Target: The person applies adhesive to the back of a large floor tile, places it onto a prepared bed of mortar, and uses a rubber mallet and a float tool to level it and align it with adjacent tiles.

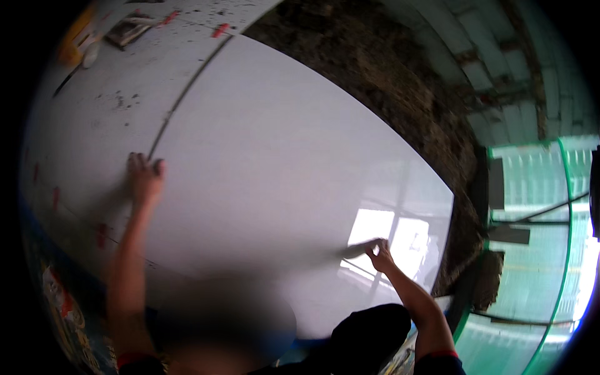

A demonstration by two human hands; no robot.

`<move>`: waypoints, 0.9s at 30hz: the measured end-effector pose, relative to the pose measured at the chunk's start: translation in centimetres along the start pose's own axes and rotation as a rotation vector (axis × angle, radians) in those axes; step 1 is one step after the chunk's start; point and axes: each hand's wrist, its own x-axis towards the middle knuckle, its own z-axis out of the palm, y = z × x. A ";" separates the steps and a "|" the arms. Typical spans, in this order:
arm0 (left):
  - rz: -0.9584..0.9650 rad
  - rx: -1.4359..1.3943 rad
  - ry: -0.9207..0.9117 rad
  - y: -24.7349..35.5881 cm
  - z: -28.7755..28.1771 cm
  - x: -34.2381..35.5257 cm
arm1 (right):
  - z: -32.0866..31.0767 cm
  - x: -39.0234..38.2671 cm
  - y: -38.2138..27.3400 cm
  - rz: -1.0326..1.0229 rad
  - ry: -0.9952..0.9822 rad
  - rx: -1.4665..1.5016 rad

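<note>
A large glossy white tile (269,137) lies in front of me, its right part reflecting bright window panes. My left hand (147,178) rests at the tile's left side with fingers apart, beside the dark joint (181,100) to the neighbouring white tile (94,144). Toward the tile's right end, my right hand (380,256) is curled, thumb and fingers close together. A dark, narrow shape stretches left from its fingertips; I cannot make out whether it is a held object or a shadow.
Red levelling clips (219,29) stand along the joints. A dark tool (128,30) and a yellow container (76,39) are at the far left. Rough brown ground (375,81) borders the tile, near a block wall (462,37) and green netting (531,269). My dark-clothed knee (372,331) is close by.
</note>
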 end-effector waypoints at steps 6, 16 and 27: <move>-0.175 0.109 0.080 3.0 -0.5 6.8 | 2.9 9.9 -4.6 0.259 0.357 0.471; -0.280 0.070 0.332 -1.4 0.2 14.1 | -2.8 16.4 -33.3 0.033 0.715 0.213; -0.351 0.024 0.102 -0.8 -2.3 15.5 | 1.3 2.1 -51.7 -0.377 0.612 0.099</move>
